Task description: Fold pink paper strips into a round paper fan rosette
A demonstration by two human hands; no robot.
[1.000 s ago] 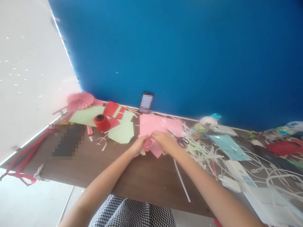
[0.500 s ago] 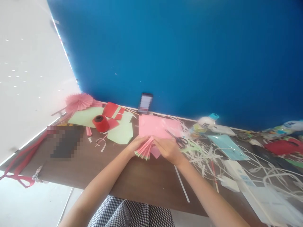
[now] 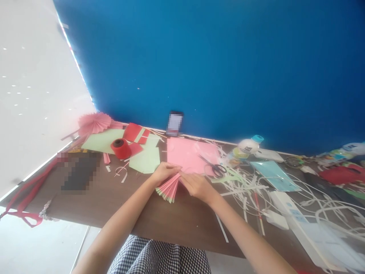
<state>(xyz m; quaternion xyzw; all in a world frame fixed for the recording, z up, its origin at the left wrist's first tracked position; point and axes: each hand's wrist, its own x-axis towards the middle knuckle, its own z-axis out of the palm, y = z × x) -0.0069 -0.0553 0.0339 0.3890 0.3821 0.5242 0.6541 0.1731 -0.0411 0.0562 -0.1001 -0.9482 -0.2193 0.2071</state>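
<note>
Pinching pink paper fan (image 3: 169, 188) w/ L hand (image 3: 164, 172) & R hand (image 3: 197, 185); teal-capped bottle (image 3: 247, 146) nr desk's (image 3: 105, 201) back edge, contents unclear.

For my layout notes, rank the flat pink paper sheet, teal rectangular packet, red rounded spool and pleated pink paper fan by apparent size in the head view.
1. Flat pink paper sheet
2. Teal rectangular packet
3. Red rounded spool and pleated pink paper fan: too alike to rank
</note>
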